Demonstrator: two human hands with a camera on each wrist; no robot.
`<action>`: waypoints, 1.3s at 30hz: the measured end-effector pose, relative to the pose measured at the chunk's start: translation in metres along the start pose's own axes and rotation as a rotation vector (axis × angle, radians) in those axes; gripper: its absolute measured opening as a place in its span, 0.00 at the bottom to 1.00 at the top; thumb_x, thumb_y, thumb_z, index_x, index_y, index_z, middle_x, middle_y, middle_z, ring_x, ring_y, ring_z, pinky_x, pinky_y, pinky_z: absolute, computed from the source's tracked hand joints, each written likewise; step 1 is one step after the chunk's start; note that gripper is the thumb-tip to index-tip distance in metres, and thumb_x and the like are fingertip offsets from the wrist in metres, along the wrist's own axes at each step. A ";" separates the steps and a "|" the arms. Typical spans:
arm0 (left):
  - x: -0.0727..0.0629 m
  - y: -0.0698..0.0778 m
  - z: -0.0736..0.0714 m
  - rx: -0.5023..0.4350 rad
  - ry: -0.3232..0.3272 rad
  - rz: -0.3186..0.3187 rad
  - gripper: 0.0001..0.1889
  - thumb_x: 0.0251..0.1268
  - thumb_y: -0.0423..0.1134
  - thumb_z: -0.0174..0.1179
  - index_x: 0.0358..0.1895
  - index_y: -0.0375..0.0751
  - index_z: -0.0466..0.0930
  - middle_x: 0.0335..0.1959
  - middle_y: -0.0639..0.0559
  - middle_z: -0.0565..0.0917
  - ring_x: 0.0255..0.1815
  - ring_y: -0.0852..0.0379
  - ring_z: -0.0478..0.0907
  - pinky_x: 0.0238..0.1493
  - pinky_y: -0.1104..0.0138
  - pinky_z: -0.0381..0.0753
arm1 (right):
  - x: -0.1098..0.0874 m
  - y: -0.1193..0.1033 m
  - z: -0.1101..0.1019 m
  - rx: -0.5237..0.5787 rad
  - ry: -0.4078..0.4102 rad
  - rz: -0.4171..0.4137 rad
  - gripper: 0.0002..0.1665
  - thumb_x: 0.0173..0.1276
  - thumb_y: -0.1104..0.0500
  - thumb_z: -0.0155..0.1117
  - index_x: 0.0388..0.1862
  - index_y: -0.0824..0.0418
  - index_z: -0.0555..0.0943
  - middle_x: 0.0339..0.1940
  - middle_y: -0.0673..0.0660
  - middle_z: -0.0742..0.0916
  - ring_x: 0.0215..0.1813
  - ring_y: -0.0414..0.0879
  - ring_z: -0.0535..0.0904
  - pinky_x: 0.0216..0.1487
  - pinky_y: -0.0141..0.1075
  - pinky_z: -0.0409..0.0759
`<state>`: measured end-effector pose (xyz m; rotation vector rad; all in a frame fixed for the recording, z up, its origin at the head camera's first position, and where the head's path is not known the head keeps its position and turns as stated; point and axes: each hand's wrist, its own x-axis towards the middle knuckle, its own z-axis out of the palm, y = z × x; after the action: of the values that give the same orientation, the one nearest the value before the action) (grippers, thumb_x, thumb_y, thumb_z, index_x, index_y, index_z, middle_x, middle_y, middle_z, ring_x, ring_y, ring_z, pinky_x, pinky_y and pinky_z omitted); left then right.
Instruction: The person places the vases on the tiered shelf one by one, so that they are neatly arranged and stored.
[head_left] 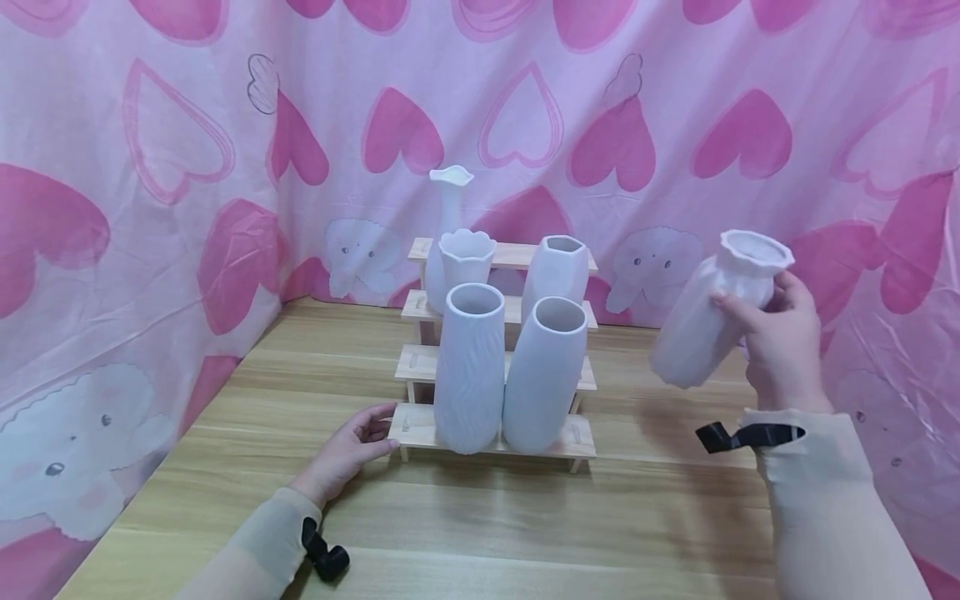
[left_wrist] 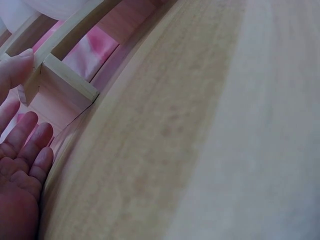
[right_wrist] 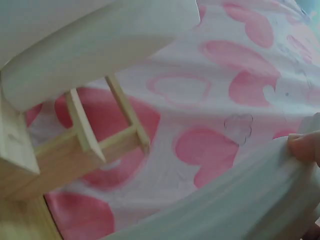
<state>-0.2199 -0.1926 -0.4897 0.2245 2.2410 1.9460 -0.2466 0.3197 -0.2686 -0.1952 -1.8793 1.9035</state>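
A white ceramic vase (head_left: pixel 693 321) with a ruffled rim is in my right hand (head_left: pixel 791 346), which grips it just below the neck. It tilts above the table, to the right of a stepped wooden stand (head_left: pixel 416 362). My left hand (head_left: pixel 345 454) holds the left end of the stand's lowest step, its thumb (left_wrist: pixel 17 67) against the board. Two tall white vases stand on the front of the stand, a textured one (head_left: pixel 470 375) and a smooth one (head_left: pixel 546 379) leaning slightly. Behind them are a scalloped-rim vase (head_left: pixel 467 257), an angular-mouthed vase (head_left: pixel 557 268) and a slender flared vase (head_left: pixel 450 200).
A wood-grain table (head_left: pixel 322 358) carries the stand. Pink heart-patterned curtain (head_left: pixel 517 125) hangs behind and along both sides. Black straps circle both sleeves at the wrists.
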 end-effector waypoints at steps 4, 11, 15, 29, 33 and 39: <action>0.000 0.001 0.000 -0.004 0.007 -0.002 0.35 0.58 0.36 0.68 0.69 0.38 0.64 0.60 0.39 0.73 0.60 0.47 0.70 0.57 0.68 0.70 | 0.007 -0.016 0.018 0.058 -0.100 -0.069 0.42 0.53 0.62 0.77 0.67 0.50 0.70 0.59 0.52 0.76 0.62 0.46 0.69 0.70 0.49 0.58; 0.000 0.001 0.001 -0.007 0.005 -0.003 0.35 0.58 0.36 0.68 0.69 0.38 0.63 0.60 0.38 0.73 0.60 0.47 0.70 0.57 0.68 0.70 | 0.018 -0.038 0.046 -0.002 -0.218 -0.080 0.43 0.54 0.58 0.77 0.68 0.48 0.69 0.62 0.54 0.75 0.64 0.48 0.68 0.70 0.50 0.57; 0.000 0.001 0.001 -0.013 0.003 -0.007 0.35 0.58 0.36 0.67 0.69 0.38 0.63 0.61 0.38 0.73 0.61 0.46 0.70 0.57 0.68 0.70 | 0.023 -0.045 0.061 0.004 -0.285 -0.072 0.42 0.55 0.56 0.76 0.68 0.48 0.68 0.63 0.55 0.74 0.64 0.50 0.67 0.70 0.53 0.55; 0.000 0.000 0.001 -0.027 -0.012 0.007 0.35 0.60 0.35 0.66 0.70 0.36 0.62 0.61 0.35 0.72 0.62 0.42 0.69 0.57 0.67 0.70 | 0.038 -0.047 0.106 0.058 -0.413 -0.097 0.39 0.58 0.60 0.74 0.67 0.55 0.68 0.59 0.56 0.76 0.58 0.50 0.72 0.59 0.46 0.67; 0.000 0.000 0.001 -0.030 -0.014 0.006 0.35 0.59 0.35 0.66 0.70 0.36 0.62 0.62 0.35 0.71 0.62 0.42 0.69 0.57 0.66 0.70 | 0.040 -0.045 0.115 0.002 -0.415 -0.076 0.41 0.57 0.56 0.74 0.68 0.53 0.67 0.59 0.56 0.75 0.59 0.50 0.70 0.61 0.50 0.64; 0.001 -0.002 0.000 -0.025 -0.006 -0.005 0.35 0.59 0.35 0.67 0.70 0.38 0.63 0.61 0.36 0.72 0.62 0.43 0.69 0.57 0.66 0.71 | 0.044 -0.041 0.126 -0.025 -0.424 -0.040 0.43 0.57 0.55 0.75 0.70 0.51 0.66 0.61 0.56 0.74 0.58 0.50 0.69 0.57 0.46 0.65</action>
<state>-0.2210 -0.1928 -0.4919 0.2215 2.2104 1.9671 -0.3286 0.2221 -0.2121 0.2580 -2.1527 2.0120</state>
